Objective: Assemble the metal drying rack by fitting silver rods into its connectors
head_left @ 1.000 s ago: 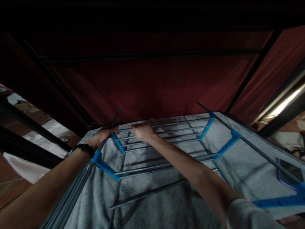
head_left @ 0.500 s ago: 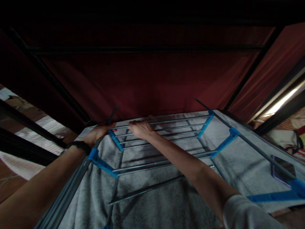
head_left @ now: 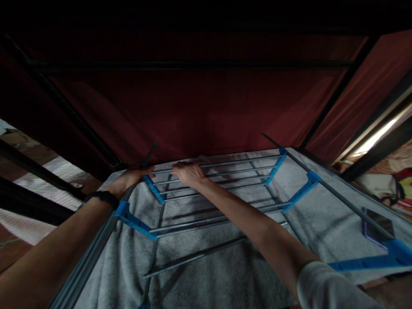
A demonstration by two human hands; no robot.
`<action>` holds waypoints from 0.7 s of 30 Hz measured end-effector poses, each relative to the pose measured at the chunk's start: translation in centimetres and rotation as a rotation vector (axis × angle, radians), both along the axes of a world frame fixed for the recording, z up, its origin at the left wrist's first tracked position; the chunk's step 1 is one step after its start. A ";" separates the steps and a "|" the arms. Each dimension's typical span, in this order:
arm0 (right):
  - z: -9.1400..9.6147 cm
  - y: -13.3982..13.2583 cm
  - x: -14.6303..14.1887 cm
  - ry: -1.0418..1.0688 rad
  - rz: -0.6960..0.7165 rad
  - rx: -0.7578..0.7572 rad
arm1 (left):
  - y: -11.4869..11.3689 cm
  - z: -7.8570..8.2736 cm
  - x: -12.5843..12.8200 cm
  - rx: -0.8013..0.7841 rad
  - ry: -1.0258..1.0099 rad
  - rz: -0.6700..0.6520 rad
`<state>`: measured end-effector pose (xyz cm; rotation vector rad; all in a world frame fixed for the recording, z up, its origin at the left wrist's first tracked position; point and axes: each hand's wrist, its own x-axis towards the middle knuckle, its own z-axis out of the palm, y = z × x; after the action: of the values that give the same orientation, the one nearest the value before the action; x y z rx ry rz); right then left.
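Observation:
A rack of grey metal tubes with blue plastic brackets (head_left: pixel 135 221) lies on a grey fleecy blanket (head_left: pixel 206 283). My left hand (head_left: pixel 130 178) is wrapped round the rack's far left corner, by a blue bracket (head_left: pixel 153 189) and the side tube. My right hand (head_left: pixel 188 173) closes over the far crossbars (head_left: pixel 238 163), a little right of that bracket. On the right, two more blue brackets (head_left: pixel 302 192) join the crossbars to the long side tube (head_left: pixel 344 199). One loose-looking tube (head_left: pixel 196 256) crosses the blanket nearer to me.
A phone (head_left: pixel 376 227) lies on the blanket at the right, partly under the side tube. Dark red cloth (head_left: pixel 206 111) hangs behind, crossed by a dark frame bar (head_left: pixel 193 65). Dark rails (head_left: pixel 35 201) stand at the left, above a tiled floor (head_left: pixel 13 244).
The whole view shifts slightly, with the rack and both hands appearing a little further left. Both hands keep their places on the rack.

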<state>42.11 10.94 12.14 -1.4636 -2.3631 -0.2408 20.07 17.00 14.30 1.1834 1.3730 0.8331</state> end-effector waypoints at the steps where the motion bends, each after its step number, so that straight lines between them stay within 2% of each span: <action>1: 0.0 0.0 0.0 0.001 0.005 0.003 | 0.1 0.0 0.0 0.004 -0.004 -0.002; 10: 0.3 -0.2 -0.1 0.000 -0.021 -0.024 | 0.5 -0.6 -0.4 0.031 -0.034 0.000; 13: 0.3 -0.6 -0.3 0.000 -0.030 -0.005 | -0.5 0.0 -0.5 0.022 0.047 -0.003; 17: 0.0 -1.0 -0.3 0.007 -0.007 0.040 | -1.8 1.2 -0.5 0.095 0.218 0.017; 21: -0.2 -1.2 0.0 0.045 0.044 0.102 | -2.5 1.5 0.0 0.135 0.199 0.013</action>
<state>42.07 9.72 11.90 -1.3549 -2.3088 -0.3099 20.09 14.52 15.83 1.3934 1.5050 0.8460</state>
